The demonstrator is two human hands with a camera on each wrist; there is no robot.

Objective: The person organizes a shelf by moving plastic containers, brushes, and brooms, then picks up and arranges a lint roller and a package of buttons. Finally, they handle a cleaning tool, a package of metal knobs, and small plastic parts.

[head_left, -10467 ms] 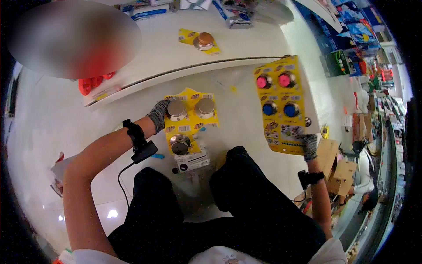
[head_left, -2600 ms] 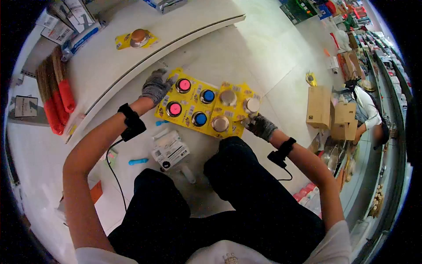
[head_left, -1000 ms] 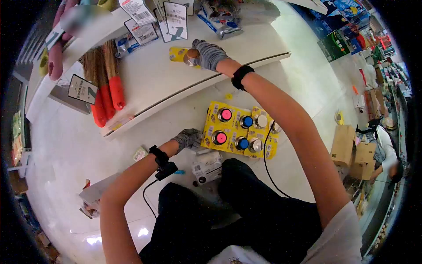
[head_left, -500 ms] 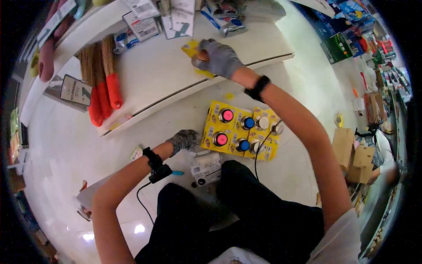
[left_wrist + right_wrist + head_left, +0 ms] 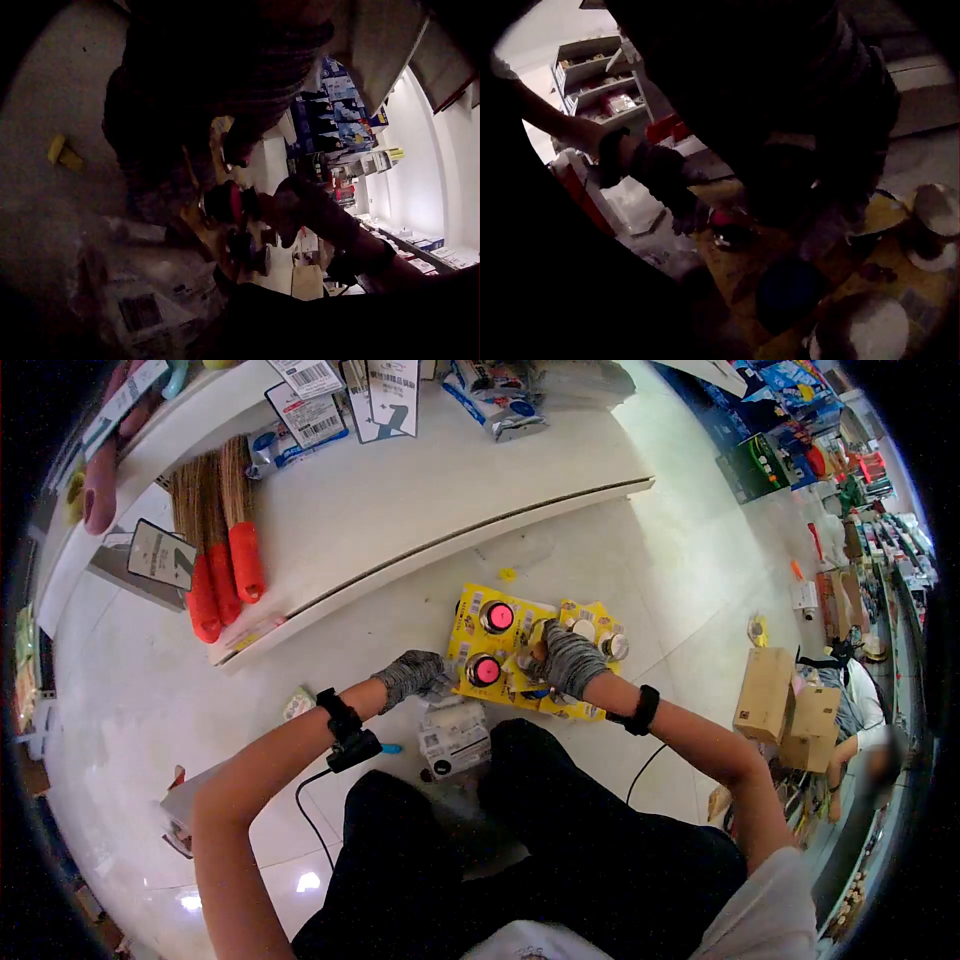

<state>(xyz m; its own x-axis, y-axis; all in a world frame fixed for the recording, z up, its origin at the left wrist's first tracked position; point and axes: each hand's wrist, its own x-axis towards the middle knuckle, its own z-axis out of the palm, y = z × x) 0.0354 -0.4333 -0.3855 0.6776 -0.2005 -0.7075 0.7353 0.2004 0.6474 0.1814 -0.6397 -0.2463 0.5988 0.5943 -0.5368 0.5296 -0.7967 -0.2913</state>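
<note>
A yellow card sheet (image 5: 467, 632) lies on the floor before the knees, bearing pink knobs (image 5: 498, 617) and blue ones on silver bases. Silver-topped knobs (image 5: 612, 648) on yellow card lie at its right. My right hand (image 5: 572, 662), in a grey glove, grips a brown-topped knob (image 5: 539, 651) on a small yellow card, low over the sheet's right part, overlapping the blue knobs. My gloved left hand (image 5: 412, 678) has its fingertips at the sheet's left edge. Both wrist views are dark; a blue knob (image 5: 789, 294) shows below the right hand.
A white box in clear plastic (image 5: 455, 745) lies between left hand and knees. Ahead is a low white shelf (image 5: 430, 510) with red-handled brushes (image 5: 245, 563) and price signs. Cardboard boxes (image 5: 765, 695) and another person (image 5: 860, 690) are at right.
My right hand has lifted the brown-topped knob with its yellow card off the shelf and brought it down over the sheet. Before that, both hands laid the sheets on the floor.
</note>
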